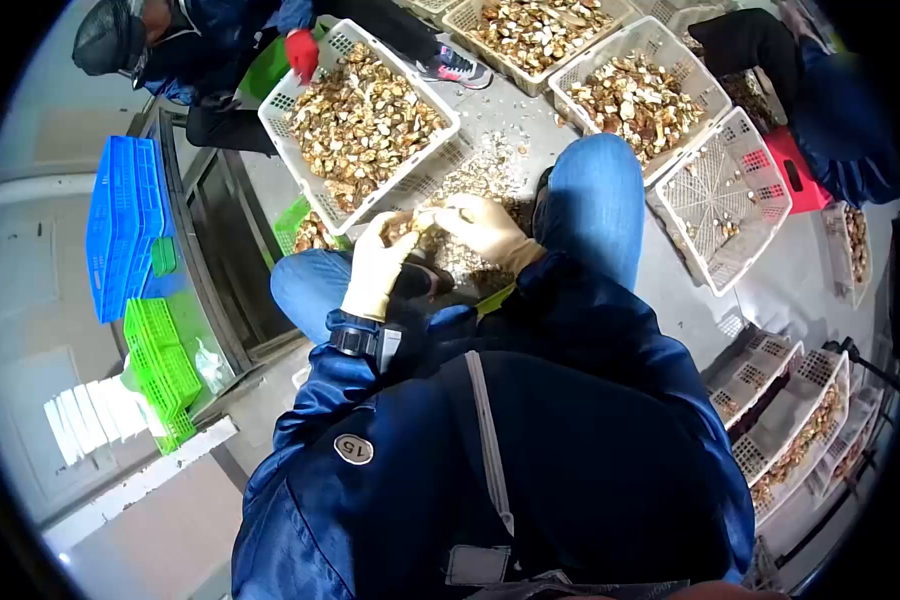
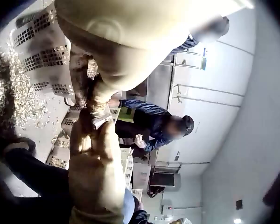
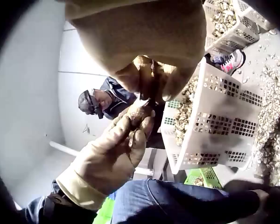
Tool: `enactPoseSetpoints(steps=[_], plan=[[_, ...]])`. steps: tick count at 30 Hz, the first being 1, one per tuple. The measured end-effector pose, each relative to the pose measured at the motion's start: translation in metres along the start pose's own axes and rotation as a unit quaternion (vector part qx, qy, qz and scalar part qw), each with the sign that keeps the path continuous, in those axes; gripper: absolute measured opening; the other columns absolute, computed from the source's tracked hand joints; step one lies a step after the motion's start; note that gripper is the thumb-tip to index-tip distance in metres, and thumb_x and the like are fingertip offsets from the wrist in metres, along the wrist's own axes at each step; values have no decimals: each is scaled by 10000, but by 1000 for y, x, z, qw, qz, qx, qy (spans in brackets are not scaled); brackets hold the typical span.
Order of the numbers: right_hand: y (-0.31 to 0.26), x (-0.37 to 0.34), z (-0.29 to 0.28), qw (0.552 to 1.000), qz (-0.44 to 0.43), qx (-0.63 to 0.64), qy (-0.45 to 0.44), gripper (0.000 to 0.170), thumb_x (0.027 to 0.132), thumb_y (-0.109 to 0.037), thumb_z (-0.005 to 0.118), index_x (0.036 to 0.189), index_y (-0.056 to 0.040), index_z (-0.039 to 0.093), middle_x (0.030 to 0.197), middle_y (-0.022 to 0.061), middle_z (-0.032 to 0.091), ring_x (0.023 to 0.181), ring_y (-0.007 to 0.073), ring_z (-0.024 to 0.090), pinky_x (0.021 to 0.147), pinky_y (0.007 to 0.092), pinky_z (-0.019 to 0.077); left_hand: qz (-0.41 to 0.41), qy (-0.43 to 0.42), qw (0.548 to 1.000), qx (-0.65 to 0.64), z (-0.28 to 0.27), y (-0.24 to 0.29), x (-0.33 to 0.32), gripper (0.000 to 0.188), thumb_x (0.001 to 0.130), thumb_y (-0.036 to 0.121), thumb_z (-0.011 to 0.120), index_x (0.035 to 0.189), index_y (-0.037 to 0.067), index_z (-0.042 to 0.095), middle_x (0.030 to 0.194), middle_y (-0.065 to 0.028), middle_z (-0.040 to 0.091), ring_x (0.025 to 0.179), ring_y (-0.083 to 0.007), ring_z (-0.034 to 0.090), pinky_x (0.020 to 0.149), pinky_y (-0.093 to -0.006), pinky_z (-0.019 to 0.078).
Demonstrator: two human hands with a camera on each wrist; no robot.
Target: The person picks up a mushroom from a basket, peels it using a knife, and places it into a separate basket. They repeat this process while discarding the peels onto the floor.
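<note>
Littered floor (image 1: 510,135) lies below left fingers (image 3: 117,129) and right fingers (image 3: 174,85), both gripping a piece (image 3: 140,112) they mostly hide.

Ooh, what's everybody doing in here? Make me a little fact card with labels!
left hand: gloved, pinching a brown piece
right hand: gloved, gripping a small thing, too blurry to name
big basket: white, in front, heaped with pieces
red glove: another person's, over that basket
floor: scraps scattered
blue crates: far left
green crates: nearer, same side
</note>
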State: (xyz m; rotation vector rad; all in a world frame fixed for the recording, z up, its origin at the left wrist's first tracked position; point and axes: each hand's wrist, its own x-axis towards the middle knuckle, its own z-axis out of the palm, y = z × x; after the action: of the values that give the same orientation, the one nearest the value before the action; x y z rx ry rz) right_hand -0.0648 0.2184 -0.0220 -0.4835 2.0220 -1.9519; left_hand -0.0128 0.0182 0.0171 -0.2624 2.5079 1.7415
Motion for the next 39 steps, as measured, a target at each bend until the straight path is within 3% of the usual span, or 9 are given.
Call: enactPoseSetpoints(steps=[5, 10, 17, 26, 30, 34, 37, 38, 39], plan=[[37, 10, 2, 980, 110, 163, -33, 280, 959, -263, 634, 1024, 1, 701, 892, 106, 716, 807, 133, 660, 710, 287, 510, -132, -62, 968, -205, -9, 12, -2, 351, 921, 46, 681, 1248, -25, 576, 1129, -120, 675, 1034, -226, 672, 890, -307, 546], [23, 4, 6, 986, 33, 161, -25, 240, 975, -220, 624, 1003, 8, 691, 876, 99, 710, 796, 167, 651, 730, 311, 516, -188, -52, 892, -408, -5, 5, -2, 326, 952, 47, 638, 1256, -42, 563, 1209, -154, 633, 1090, -251, 660, 921, -307, 561], [-11, 0, 5, 999, 14, -32, 15, 253, 955, -235, 629, 992, 8, 689, 844, 115, 699, 758, 179, 642, 705, 322, 510, -28, 5, 997, -71, -3, -42, 13, 465, 876, 25, 711, 1292, -61, 522, 1154, -116, 642, 1031, -159, 636, 878, -265, 523], [3, 2, 4, 985, 89, 146, 8, 276, 964, -251, 604, 1034, 2, 690, 901, 136, 707, 803, 212, 656, 729, 319, 517, -7, -34, 993, -117, 5, 8, 9, 569, 846, -105, 662, 1372, -20, 462, 1278, -105, 601, 1142, -171, 605, 984, -285, 499], [-10, 7, 8, 999, -33, 16, 6, 274, 958, -266, 623, 979, 0, 686, 874, 123, 714, 768, 183, 653, 701, 330, 513, 13, -25, 999, -31, 9, 17, 10, 583, 849, -100, 660, 1389, -15, 459, 1295, -100, 601, 1153, -162, 601, 994, -280, 491], [1, 5, 1, 984, 142, 110, 12, 236, 946, -229, 634, 926, 3, 673, 824, 117, 668, 733, 210, 628, 670, 349, 495, 20, -44, 998, -37, 9, 15, 11, 577, 855, -108, 620, 1399, -10, 457, 1354, -102, 565, 1198, -163, 574, 985, -272, 496], [8, 2, 10, 996, -83, -15, 38, 223, 963, -221, 628, 934, -5, 672, 773, 87, 671, 681, 177, 609, 642, 326, 491, 17, -37, 997, 61, 8, 12, 15, 586, 852, -98, 616, 1407, -4, 452, 1349, -99, 566, 1178, -167, 584, 969, -271, 502], [23, 9, 11, 930, -313, -170, 91, 229, 967, -232, 628, 953, -7, 665, 806, 93, 683, 712, 172, 612, 639, 328, 487, 21, -45, 993, 106, 6, 12, 14, 590, 852, -100, 616, 1410, -2, 452, 1339, -95, 570, 1158, -167, 592, 958, -268, 504], [22, 9, 9, 978, -179, -83, 67, 226, 958, -230, 634, 956, -6, 668, 815, 103, 678, 718, 190, 616, 642, 333, 491, 16, -43, 997, 65, 6, 13, 14, 576, 853, -73, 633, 1399, 2, 468, 1326, -108, 588, 1162, -173, 599, 969, -276, 500]])
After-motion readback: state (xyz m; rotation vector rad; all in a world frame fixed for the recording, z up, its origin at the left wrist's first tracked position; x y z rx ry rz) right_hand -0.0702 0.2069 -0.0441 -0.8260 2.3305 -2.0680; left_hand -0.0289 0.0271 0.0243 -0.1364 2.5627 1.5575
